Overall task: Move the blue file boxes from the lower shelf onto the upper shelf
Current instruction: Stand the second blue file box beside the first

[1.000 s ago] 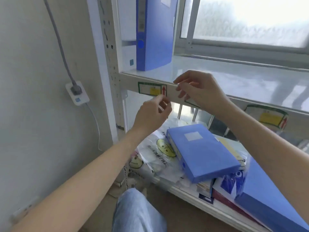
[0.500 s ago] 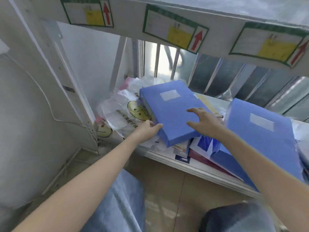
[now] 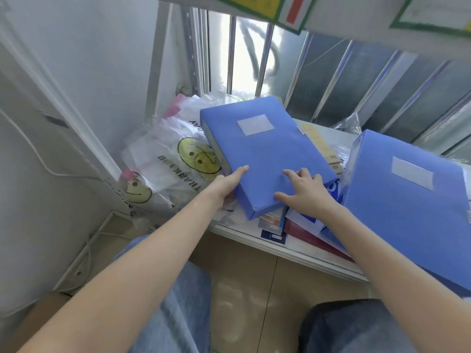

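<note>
A blue file box (image 3: 265,149) with a pale label lies flat on a pile of papers on the lower shelf (image 3: 280,248). My left hand (image 3: 226,186) grips its near left edge, thumb on top and fingers hidden under the box. My right hand (image 3: 304,191) rests on the box's near right corner, fingers spread over the top. A second blue file box (image 3: 407,200) lies tilted to the right, untouched. The front rail of the upper shelf (image 3: 356,19) crosses the top of the view.
Clear plastic bags with yellow smiley faces (image 3: 178,161) fill the shelf's left end beside a white upright post (image 3: 76,118). Papers and a red folder (image 3: 313,238) lie under the boxes. Metal window bars (image 3: 265,59) stand behind. My knees are below the shelf.
The view dropped from the upper shelf edge to the lower shelf. Both hands came down from the rail and now hold the left blue file box at its near end.
</note>
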